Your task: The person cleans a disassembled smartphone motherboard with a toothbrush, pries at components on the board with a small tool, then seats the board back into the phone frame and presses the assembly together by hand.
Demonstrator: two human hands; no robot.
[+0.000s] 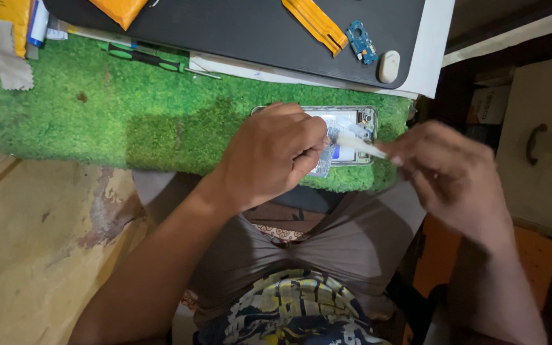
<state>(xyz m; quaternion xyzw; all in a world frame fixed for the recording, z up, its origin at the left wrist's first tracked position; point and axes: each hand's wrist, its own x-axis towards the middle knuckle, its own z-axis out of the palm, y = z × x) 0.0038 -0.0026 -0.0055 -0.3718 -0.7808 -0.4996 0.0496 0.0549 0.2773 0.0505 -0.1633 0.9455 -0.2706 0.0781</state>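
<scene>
An opened phone (352,121) with its inner frame showing lies on a green fuzzy mat (116,115). My left hand (273,153) rests on the phone's left part, fingers curled and pressing it down. My right hand (452,176) is to the right of the phone and pinches a thin whitish strip (359,144) that stretches from the phone toward it. The strip looks blurred. Most of the phone's left half is hidden under my left hand.
A dark mat (244,32) at the top holds an orange flex strip (317,24), a small blue circuit board (361,41) and a white oval piece (388,66). A green-handled screwdriver (151,59) lies on the mat's far edge. A cabinet with a handle (535,142) stands right.
</scene>
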